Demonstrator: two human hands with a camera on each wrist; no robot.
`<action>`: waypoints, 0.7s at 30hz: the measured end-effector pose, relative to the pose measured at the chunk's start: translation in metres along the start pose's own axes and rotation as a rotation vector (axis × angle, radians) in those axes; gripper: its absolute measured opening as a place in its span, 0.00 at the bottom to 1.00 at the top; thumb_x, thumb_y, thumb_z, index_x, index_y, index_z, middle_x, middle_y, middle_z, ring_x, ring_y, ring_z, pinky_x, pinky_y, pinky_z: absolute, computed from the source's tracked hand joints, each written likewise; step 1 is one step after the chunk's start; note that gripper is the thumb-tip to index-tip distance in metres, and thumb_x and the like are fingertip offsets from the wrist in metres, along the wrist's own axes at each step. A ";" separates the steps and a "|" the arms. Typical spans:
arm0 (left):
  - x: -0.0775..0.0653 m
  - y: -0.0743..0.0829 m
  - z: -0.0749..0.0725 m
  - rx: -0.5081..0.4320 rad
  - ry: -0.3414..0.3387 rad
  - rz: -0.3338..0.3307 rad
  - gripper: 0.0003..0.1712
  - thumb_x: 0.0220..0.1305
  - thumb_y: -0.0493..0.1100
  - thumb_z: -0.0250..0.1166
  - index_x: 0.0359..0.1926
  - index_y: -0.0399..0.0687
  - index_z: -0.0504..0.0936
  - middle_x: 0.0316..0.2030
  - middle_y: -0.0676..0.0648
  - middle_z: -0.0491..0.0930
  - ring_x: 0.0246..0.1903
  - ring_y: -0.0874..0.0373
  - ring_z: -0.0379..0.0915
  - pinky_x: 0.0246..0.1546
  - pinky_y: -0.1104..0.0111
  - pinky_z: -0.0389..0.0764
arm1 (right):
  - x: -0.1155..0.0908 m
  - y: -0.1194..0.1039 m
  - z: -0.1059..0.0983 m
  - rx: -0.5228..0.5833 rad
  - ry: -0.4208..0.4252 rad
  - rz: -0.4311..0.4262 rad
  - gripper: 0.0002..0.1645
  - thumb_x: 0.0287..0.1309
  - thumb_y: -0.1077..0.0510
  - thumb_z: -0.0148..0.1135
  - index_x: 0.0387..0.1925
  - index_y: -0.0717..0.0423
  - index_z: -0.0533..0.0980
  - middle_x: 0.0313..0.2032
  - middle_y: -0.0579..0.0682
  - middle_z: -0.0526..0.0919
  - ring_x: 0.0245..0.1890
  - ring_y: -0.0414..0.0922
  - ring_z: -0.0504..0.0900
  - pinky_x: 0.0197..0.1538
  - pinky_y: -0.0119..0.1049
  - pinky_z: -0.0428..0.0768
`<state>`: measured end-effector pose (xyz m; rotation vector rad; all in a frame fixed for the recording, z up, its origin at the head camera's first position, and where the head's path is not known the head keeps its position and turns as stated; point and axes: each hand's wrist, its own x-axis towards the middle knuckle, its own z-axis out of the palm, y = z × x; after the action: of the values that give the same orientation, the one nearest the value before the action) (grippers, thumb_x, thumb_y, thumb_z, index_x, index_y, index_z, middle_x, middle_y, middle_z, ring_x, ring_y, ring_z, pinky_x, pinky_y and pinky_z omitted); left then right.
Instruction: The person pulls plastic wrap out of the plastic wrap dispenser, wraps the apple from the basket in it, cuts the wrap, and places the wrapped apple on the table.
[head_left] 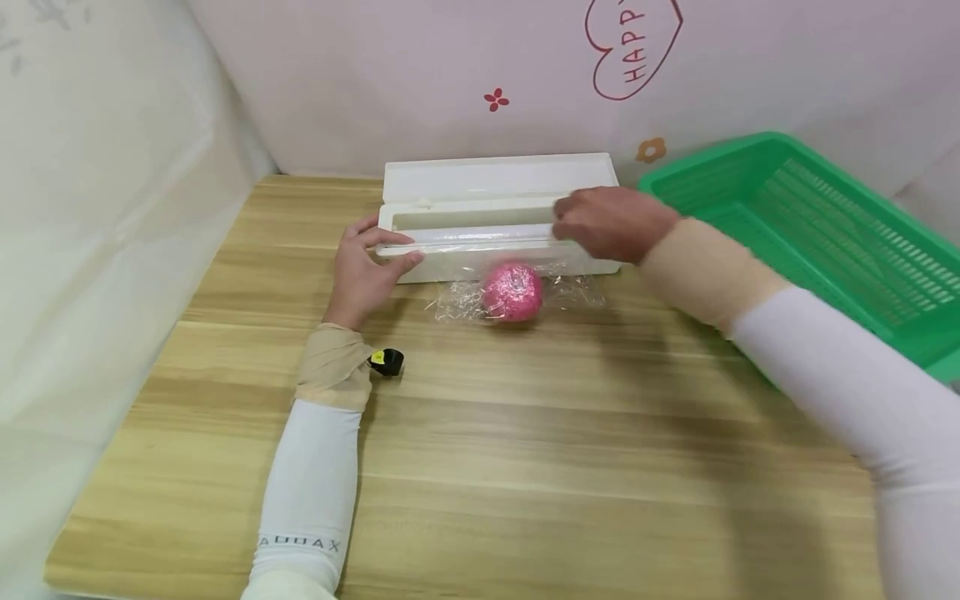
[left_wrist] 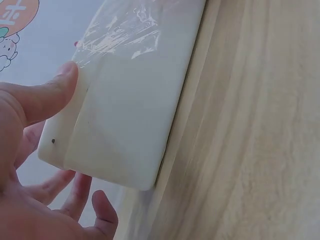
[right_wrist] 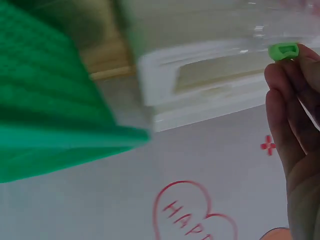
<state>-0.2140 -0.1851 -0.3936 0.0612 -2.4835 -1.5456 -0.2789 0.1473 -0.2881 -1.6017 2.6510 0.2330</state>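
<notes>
A white cling film dispenser (head_left: 450, 268) stands at the far side of the table, its lid (head_left: 495, 177) tipped back and the film roll (head_left: 480, 234) visible inside. My left hand (head_left: 363, 271) holds its left end; in the left wrist view the thumb (left_wrist: 65, 92) presses the top edge. Over the box's right part, my right hand (head_left: 615, 223) pinches a small green slide cutter (right_wrist: 283, 51), seen in the right wrist view. Clear film (head_left: 459, 302) hangs down the front over a round pink object (head_left: 513, 292), which sits against the box.
A green plastic basket (head_left: 750, 179) stands to the right, close beside the box and the right forearm. The wood-grain table (head_left: 525, 467) ends at a printed backdrop (head_left: 420, 83). A small black object with a yellow label (head_left: 387, 362) is at the left wrist.
</notes>
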 end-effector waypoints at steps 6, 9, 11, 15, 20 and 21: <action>0.001 -0.002 -0.006 0.015 -0.005 -0.018 0.19 0.62 0.46 0.79 0.50 0.40 0.90 0.78 0.42 0.62 0.79 0.45 0.55 0.80 0.48 0.58 | -0.044 0.019 0.005 -0.060 0.049 0.107 0.18 0.57 0.80 0.58 0.31 0.60 0.86 0.31 0.58 0.83 0.29 0.54 0.81 0.33 0.52 0.86; 0.001 -0.003 -0.012 0.012 -0.018 -0.041 0.20 0.62 0.47 0.79 0.51 0.42 0.90 0.79 0.44 0.60 0.79 0.45 0.54 0.79 0.49 0.60 | -0.044 0.012 0.006 -0.067 0.088 0.140 0.17 0.58 0.80 0.57 0.29 0.61 0.85 0.30 0.59 0.82 0.29 0.55 0.80 0.36 0.54 0.86; 0.000 -0.003 -0.015 -0.002 -0.037 -0.053 0.22 0.62 0.48 0.79 0.54 0.44 0.89 0.80 0.45 0.59 0.79 0.45 0.54 0.78 0.49 0.63 | -0.041 0.002 0.006 -0.054 0.130 0.176 0.15 0.60 0.78 0.56 0.29 0.63 0.85 0.32 0.61 0.84 0.33 0.57 0.82 0.40 0.55 0.86; 0.000 -0.002 -0.023 -0.065 -0.098 -0.056 0.28 0.63 0.49 0.78 0.63 0.52 0.85 0.80 0.48 0.58 0.77 0.44 0.61 0.70 0.48 0.74 | -0.042 -0.019 0.008 0.048 0.229 0.293 0.15 0.65 0.73 0.53 0.31 0.63 0.85 0.31 0.60 0.84 0.32 0.57 0.80 0.36 0.51 0.82; -0.001 0.001 -0.039 -0.159 -0.153 -0.067 0.38 0.62 0.46 0.79 0.72 0.57 0.77 0.79 0.54 0.64 0.74 0.46 0.68 0.62 0.51 0.83 | -0.050 -0.033 0.020 0.290 0.226 0.503 0.15 0.70 0.66 0.52 0.32 0.61 0.84 0.27 0.55 0.81 0.29 0.50 0.74 0.35 0.43 0.73; -0.002 0.002 -0.043 -0.152 -0.156 -0.070 0.39 0.62 0.47 0.79 0.73 0.57 0.76 0.79 0.55 0.64 0.75 0.47 0.66 0.64 0.52 0.81 | -0.051 -0.034 0.023 0.353 0.206 0.555 0.14 0.72 0.64 0.53 0.36 0.62 0.85 0.29 0.57 0.83 0.31 0.51 0.76 0.37 0.44 0.76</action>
<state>-0.2035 -0.2220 -0.3741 0.0024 -2.4940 -1.8287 -0.2262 0.1796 -0.3088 -0.8099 3.0117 -0.3906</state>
